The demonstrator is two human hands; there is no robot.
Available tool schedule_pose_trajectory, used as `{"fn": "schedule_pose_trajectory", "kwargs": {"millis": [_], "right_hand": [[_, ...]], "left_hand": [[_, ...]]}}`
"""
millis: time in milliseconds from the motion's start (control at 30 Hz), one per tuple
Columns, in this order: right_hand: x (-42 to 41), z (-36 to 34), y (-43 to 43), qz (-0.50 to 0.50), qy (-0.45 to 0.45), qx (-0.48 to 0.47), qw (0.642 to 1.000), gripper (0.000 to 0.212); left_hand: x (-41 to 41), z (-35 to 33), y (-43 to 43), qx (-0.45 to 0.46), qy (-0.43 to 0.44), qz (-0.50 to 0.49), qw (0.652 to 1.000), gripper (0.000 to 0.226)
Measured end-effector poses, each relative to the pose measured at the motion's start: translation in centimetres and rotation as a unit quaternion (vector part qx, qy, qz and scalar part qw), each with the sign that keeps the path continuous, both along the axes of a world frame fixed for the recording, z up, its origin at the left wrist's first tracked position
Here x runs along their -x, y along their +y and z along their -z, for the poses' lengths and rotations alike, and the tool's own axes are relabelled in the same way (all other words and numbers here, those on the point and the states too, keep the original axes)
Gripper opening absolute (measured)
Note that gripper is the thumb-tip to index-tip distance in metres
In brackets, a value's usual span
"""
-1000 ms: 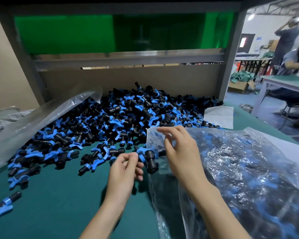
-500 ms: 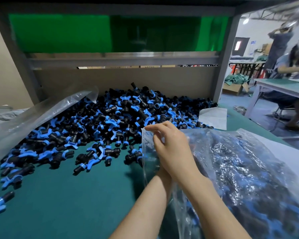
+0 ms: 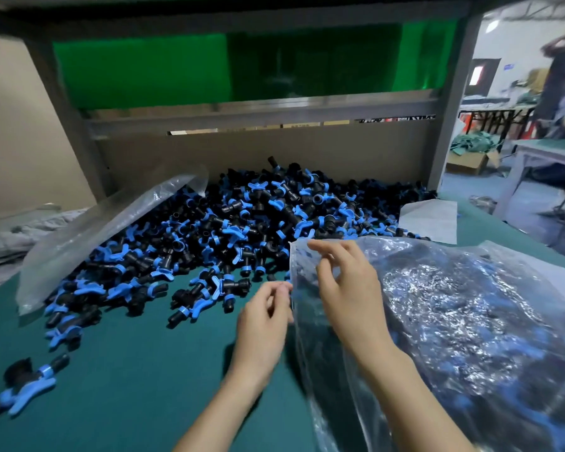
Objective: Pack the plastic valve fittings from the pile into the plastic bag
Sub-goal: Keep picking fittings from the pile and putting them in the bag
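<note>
A big pile of black and blue valve fittings (image 3: 242, 223) lies on the green table at the back. The clear plastic bag (image 3: 470, 321), with many fittings inside, lies at the right with its mouth facing left. My right hand (image 3: 346, 288) pinches the upper edge of the bag's mouth and holds it up. My left hand (image 3: 263, 318) hovers just left of the mouth, fingers loosely curled, fingertips at the bag's edge. No fitting shows in it.
An empty clear bag (image 3: 95, 236) lies over the pile's left side. A white sheet (image 3: 428, 220) lies at the back right. Loose fittings (image 3: 26, 383) lie near the left front edge. A grey frame post (image 3: 450, 109) stands at the right.
One second ago my left hand held a fitting at the bag's mouth; it reached behind my right hand and has come back out with no fitting. My right hand kept hold of the bag's edge.
</note>
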State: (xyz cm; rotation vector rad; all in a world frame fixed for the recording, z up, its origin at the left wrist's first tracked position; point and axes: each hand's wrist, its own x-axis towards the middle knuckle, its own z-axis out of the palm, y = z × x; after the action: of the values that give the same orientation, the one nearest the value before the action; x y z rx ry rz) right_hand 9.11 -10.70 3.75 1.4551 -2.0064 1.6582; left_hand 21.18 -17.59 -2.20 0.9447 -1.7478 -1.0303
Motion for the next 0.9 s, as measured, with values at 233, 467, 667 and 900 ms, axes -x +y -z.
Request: {"fn": "schedule_pose_trajectory", "kwargs": {"millis": [233,467,667,900], "right_hand": [[0.6,2.9,0.1,0.019,-0.008,-0.066,0.998,0.030],[0.7,3.2,-0.1,0.031,-0.004,-0.069,0.997,0.030],[0.9,3.3,-0.1,0.033,-0.008,-0.071,0.997,0.029],[1.0,3.4,-0.2,0.036,-0.012,-0.073,0.997,0.029]], "left_hand": [[-2.2,1.7,-2.4,0.175,-0.271,-0.076,0.943,0.018],[-0.6,2.0,-2.8,0.271,-0.376,0.042,0.885,0.049],[-0.5,1.7,-2.4,0.263,-0.369,-0.013,0.891,0.025],[-0.7,1.5,-2.3,0.203,-0.338,-0.099,0.914,0.022]]}}
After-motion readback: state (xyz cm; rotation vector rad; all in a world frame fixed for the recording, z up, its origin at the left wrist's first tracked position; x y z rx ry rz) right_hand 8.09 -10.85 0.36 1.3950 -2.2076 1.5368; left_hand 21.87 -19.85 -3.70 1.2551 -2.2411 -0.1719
